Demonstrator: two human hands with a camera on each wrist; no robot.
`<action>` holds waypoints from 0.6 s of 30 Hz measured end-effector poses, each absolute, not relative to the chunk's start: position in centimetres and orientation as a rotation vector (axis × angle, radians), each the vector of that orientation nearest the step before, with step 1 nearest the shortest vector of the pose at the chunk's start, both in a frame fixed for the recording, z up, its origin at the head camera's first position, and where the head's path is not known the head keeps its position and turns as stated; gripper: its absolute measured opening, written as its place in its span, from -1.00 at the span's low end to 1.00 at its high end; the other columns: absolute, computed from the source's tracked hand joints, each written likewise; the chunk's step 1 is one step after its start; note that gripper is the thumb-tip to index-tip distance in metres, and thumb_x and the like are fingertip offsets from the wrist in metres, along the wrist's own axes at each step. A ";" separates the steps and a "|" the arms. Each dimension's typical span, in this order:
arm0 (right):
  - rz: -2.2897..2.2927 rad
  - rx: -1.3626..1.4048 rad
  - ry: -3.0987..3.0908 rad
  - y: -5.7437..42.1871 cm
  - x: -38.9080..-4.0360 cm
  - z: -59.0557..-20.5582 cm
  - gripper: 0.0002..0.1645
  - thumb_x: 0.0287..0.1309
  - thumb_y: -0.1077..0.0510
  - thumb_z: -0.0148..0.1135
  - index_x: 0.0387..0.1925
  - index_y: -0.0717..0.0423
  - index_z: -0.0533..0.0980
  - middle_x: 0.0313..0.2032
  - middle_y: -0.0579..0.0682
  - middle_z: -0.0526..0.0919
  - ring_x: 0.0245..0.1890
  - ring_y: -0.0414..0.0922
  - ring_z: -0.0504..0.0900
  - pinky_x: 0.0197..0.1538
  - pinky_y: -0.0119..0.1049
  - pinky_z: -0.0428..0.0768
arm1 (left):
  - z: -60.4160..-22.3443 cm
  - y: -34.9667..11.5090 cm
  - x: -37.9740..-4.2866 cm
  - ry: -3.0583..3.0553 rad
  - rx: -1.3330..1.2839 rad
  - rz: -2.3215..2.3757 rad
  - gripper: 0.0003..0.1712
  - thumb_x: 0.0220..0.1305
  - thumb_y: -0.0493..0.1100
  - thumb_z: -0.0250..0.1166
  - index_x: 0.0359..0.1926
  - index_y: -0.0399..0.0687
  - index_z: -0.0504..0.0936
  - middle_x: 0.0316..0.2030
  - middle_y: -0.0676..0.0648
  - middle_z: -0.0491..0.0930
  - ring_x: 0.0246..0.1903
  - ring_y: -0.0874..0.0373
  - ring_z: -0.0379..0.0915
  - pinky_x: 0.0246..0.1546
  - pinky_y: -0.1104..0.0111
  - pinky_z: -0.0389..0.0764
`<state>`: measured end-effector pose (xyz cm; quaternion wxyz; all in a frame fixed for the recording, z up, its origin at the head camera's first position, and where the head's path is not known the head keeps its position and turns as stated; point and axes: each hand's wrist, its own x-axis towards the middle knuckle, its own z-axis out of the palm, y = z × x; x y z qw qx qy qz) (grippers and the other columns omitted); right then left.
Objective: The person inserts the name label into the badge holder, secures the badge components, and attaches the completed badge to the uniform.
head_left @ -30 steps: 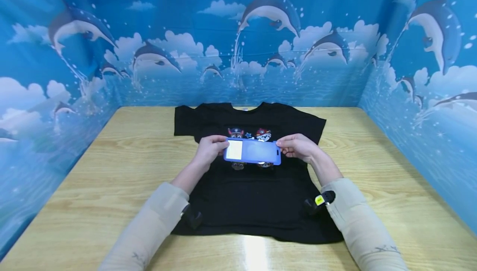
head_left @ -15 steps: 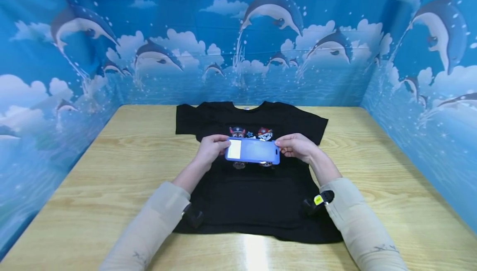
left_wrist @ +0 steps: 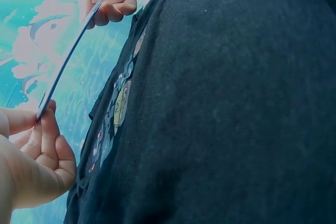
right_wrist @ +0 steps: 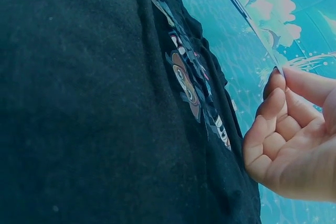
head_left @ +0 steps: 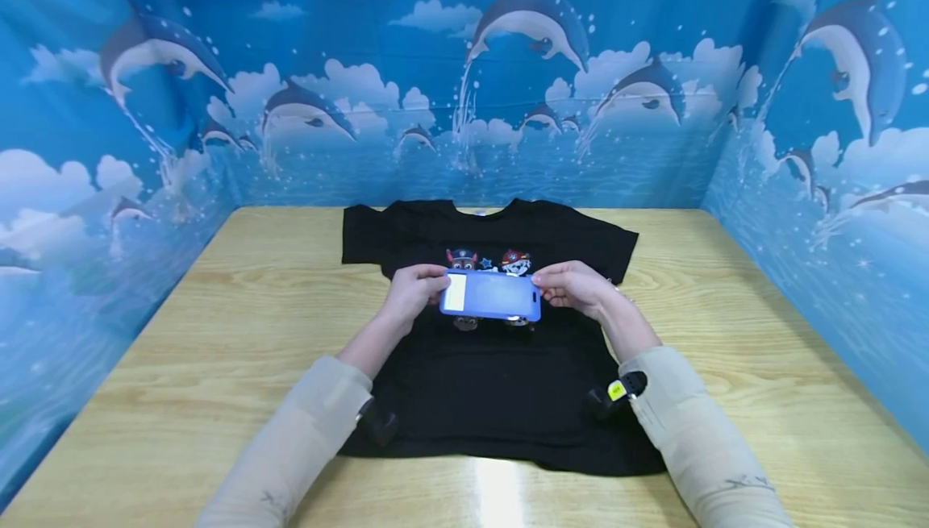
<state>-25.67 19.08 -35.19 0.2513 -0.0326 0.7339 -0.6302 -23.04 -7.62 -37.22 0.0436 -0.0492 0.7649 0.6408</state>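
Note:
Both hands hold a flat blue card holder [head_left: 501, 296] level above a black T-shirt [head_left: 493, 387]. A white panel [head_left: 455, 293] shows at its left end, and a small dark slot lies near its right end. My left hand [head_left: 414, 294] pinches the left end between thumb and fingers. At the opposite end, my right hand [head_left: 579, 290] pinches the upper corner. Both wrist views show the card holder [left_wrist: 65, 61] almost edge-on as a thin strip. Cartoon dog prints [head_left: 516, 260] on the shirt's chest are partly hidden behind it.
The T-shirt lies spread out on a light wooden table [head_left: 276, 310], neck toward the back. Blue dolphin-print curtains [head_left: 406, 44] enclose the back and both sides. A dark device with a yellow label [head_left: 617, 389] is strapped at the right wrist.
The card holder has become shorter: its right part has slid left with my right hand, and the white panel shows narrower. My left hand has stayed almost in place.

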 end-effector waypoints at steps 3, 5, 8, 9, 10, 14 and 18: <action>-1.719 -0.083 1.994 19.0 -25.7 -35.2 -0.90 0.22 0.25 0.10 -0.32 0.15 0.55 -0.55 -0.09 0.54 -0.54 -0.23 0.47 -0.34 -0.39 0.47 | -37.2 -7.5 -23.0 2.345 -0.145 1.962 -0.70 0.23 -0.23 0.21 -0.04 -0.26 0.59 -0.17 -0.20 0.56 -0.33 0.08 0.46 -0.19 0.24 0.50; -1.718 -0.093 1.994 18.9 -25.7 -35.2 -0.90 0.23 0.24 0.10 -0.32 0.15 0.55 -0.55 -0.09 0.54 -0.53 -0.23 0.47 -0.33 -0.39 0.47 | -37.2 -7.5 -23.1 2.344 -0.141 1.971 -0.71 0.22 -0.24 0.21 -0.05 -0.27 0.59 -0.19 -0.20 0.57 -0.35 0.10 0.46 -0.21 0.24 0.50; -1.720 -0.090 1.993 18.8 -25.8 -35.2 -0.90 0.22 0.24 0.11 -0.32 0.15 0.55 -0.54 -0.09 0.54 -0.52 -0.22 0.48 -0.31 -0.37 0.47 | -37.1 -7.5 -23.1 2.338 -0.142 1.983 -0.71 0.21 -0.25 0.21 -0.05 -0.28 0.59 -0.20 -0.20 0.57 -0.38 0.12 0.46 -0.20 0.21 0.50; -1.718 -0.092 1.994 18.8 -25.8 -35.2 -0.90 0.22 0.24 0.10 -0.32 0.15 0.55 -0.54 -0.09 0.54 -0.52 -0.22 0.48 -0.30 -0.36 0.48 | -37.1 -7.5 -23.1 2.339 -0.142 1.982 -0.71 0.21 -0.25 0.21 -0.05 -0.28 0.59 -0.20 -0.20 0.57 -0.38 0.12 0.46 -0.20 0.20 0.51; -1.718 -0.093 1.993 18.8 -25.8 -35.2 -0.90 0.22 0.24 0.10 -0.31 0.16 0.55 -0.54 -0.09 0.54 -0.51 -0.22 0.48 -0.29 -0.36 0.48 | -37.2 -7.5 -23.1 2.335 -0.144 1.985 -0.71 0.21 -0.26 0.21 -0.05 -0.29 0.59 -0.20 -0.21 0.57 -0.38 0.12 0.46 -0.19 0.19 0.50; -1.722 -0.079 1.993 18.7 -25.9 -35.3 -0.90 0.23 0.25 0.10 -0.34 0.14 0.55 -0.54 -0.09 0.54 -0.51 -0.21 0.48 -0.28 -0.35 0.47 | -37.2 -7.5 -23.1 2.336 -0.149 1.974 -0.70 0.22 -0.25 0.21 -0.04 -0.28 0.58 -0.19 -0.21 0.56 -0.36 0.10 0.46 -0.18 0.19 0.50; -1.730 -0.071 1.985 18.5 -26.0 -35.4 -0.86 0.23 0.25 0.09 -0.39 0.10 0.56 -0.55 -0.09 0.55 -0.51 -0.21 0.48 -0.30 -0.36 0.47 | -37.2 -7.4 -23.2 2.339 -0.150 1.964 -0.69 0.22 -0.24 0.21 -0.03 -0.27 0.58 -0.17 -0.21 0.56 -0.34 0.09 0.46 -0.17 0.20 0.50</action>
